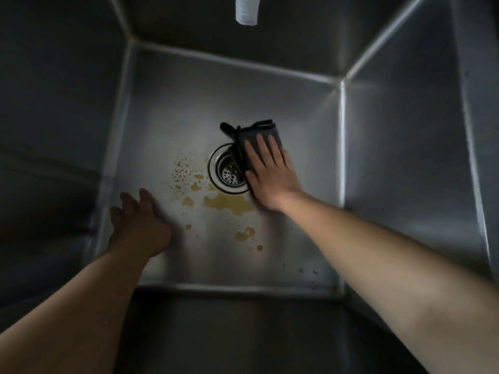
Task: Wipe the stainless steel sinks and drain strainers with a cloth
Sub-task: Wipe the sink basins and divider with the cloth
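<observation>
Item 1, nearest: two bare forearms are reaching down into a deep stainless steel sink (pixel 399 147), seen from above

Item 2: yellow-brown stains (pixel 229 203) are lying on the sink floor, the largest patch just below the drain, smaller blots nearer the front wall, fine speckles to the drain's left; all are looking unwiped

Item 3: the left hand (pixel 140 225) is hovering or resting at the floor's left edge, fingers loosely spread and gripping nothing; contact with the steel cannot be told, as the hand is shadowed and slightly blurred

Item 4: the right hand (pixel 270 174) is pressing flat, fingers straight and apart, on a folded dark cloth (pixel 266 132), which is lying on the floor against the drain's right rim and partly overlapping it

Item 5: the drain strainer (pixel 231 174), a perforated basket in a ringed flange, is sitting at the floor's centre, its right part covered by the cloth

Item 6, farthest: a white ribbed hose end (pixel 247 9) is hanging over the back wall

Step in hand, as judged: the floor beside the drain is being wiped. The next move is calling for the cloth to be swept toward the stains under steady flat pressure, then worked into the strainer holes
</observation>
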A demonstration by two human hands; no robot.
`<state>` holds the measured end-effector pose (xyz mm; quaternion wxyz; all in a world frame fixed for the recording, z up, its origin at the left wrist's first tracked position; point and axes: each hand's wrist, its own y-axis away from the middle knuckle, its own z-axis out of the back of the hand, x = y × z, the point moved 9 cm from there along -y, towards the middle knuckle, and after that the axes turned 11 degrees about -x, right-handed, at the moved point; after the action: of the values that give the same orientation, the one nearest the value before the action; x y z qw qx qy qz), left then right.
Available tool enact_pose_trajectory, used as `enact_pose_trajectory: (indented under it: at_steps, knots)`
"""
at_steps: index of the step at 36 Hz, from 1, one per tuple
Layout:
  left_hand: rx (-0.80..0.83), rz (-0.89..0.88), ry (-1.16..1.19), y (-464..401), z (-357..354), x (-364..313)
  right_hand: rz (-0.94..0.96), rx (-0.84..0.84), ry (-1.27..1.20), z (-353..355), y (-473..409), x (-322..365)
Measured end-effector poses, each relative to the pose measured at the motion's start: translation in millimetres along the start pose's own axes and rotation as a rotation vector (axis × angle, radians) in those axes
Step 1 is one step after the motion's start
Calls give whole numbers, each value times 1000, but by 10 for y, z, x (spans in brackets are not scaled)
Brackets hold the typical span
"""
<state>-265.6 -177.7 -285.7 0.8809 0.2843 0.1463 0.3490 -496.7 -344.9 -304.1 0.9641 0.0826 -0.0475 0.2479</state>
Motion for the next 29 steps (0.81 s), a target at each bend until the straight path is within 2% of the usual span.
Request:
enact_pose_trajectory:
  at_steps: [3, 9, 13, 16, 18, 21, 23, 26, 27, 29]
  knots:
    - [-2, -4, 6, 39, 29, -2, -28, -8, -51, 30, 244, -146]
    - [-14, 3, 34, 35, 47, -8, -408, -68, -58, 49, 637, -684]
    - [-37, -6, 3, -6, 15, -5, -581, -122, -65, 109, 235, -641]
    - [-64, -4, -30, -28, 0, 6, -603, -113, -65, 142, -263, -374]
    - [-65, 0, -51, -34, 2, 7, -507, -95, -47, 122, -530, 13]
    - [-111, 23, -48, -60, 120, -2, -188, -73, -49, 51, -697, 893]
    - [-300, 15, 54, -88, 380, -11, 1, -50, -25, -4, -640, 1379]
    - [-649, -36, 380, -37, 820, 54, 172, -14, -11, -63, -447, 1741]
    - [-706, -61, 434, -20, 903, 64, 245, -1, -4, -88, -339, 1828]
    - [-720, -72, 493, -35, 941, 92, 414, 29, -10, -149, -48, 2001]
